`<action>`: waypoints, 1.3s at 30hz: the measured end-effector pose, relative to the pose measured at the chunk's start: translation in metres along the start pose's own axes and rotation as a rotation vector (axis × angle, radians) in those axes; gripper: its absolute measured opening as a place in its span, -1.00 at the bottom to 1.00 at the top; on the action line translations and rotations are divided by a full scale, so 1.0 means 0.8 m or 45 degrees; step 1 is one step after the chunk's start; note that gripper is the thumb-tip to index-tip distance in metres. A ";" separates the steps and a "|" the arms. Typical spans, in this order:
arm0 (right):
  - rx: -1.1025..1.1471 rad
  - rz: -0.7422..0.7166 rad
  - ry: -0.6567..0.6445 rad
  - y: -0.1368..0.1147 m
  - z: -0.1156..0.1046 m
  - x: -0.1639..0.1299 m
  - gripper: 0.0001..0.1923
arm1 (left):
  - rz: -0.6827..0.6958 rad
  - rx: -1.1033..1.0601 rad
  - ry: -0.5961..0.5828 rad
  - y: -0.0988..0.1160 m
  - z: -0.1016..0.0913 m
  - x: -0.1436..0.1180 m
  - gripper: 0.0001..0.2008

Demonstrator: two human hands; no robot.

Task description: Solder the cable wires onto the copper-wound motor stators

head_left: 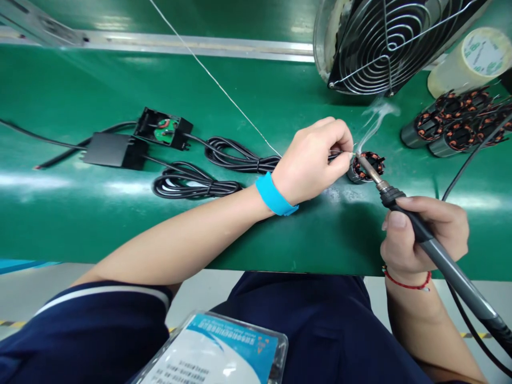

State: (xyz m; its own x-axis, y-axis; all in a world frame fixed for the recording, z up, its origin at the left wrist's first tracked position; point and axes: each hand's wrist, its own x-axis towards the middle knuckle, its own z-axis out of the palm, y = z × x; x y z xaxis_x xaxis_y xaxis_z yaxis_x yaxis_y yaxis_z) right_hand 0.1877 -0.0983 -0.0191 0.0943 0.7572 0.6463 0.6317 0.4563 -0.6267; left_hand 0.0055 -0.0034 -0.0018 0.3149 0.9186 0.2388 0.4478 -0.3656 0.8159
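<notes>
My right hand [426, 234] grips a soldering iron [420, 226] by its dark handle. The iron's tip meets the near side of a motor stator [366, 166] with copper windings, and smoke curls up from there. My left hand [316, 160], with a blue wristband, is pinched beside the stator's left edge. A thin solder wire [224, 90] runs down from above to this hand, and its end shows at the fingertips close to the tip. A dark strand also shows between these fingers; whether it is a cable end I cannot tell.
Several more stators [460, 130] stand at the right, near a tape roll [480, 56]. A fan with a wire guard [388, 48] stands behind the work. Coiled black cables [196, 181], a closed black box [114, 151] and an open box with a circuit board [162, 129] lie left.
</notes>
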 end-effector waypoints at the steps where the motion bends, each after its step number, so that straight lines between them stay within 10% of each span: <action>1: 0.003 -0.003 0.000 0.000 0.000 -0.001 -0.82 | 0.006 0.007 0.003 0.000 0.000 0.000 -0.84; 11: -0.026 -0.110 0.073 0.007 0.005 0.007 -0.68 | 0.114 0.073 0.046 -0.006 0.004 0.000 -0.85; 24: 0.016 0.129 -0.398 -0.008 0.017 0.076 -0.54 | 0.126 0.154 0.038 -0.004 0.004 0.000 -0.87; 33: 0.012 0.148 -0.471 0.026 0.057 0.061 -0.45 | 0.148 0.171 0.007 -0.003 0.000 0.001 -0.88; 39: -0.043 0.172 -0.359 0.038 0.066 0.057 -0.42 | -0.177 -0.226 -0.197 0.002 -0.010 0.009 -0.94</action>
State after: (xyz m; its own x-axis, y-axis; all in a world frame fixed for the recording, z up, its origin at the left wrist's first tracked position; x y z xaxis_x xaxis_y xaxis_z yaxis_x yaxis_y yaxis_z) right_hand 0.1703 -0.0251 -0.0318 -0.0346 0.9118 0.4091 0.6534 0.3304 -0.6811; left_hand 0.0021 0.0039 0.0056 0.3909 0.9193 0.0458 0.3461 -0.1929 0.9182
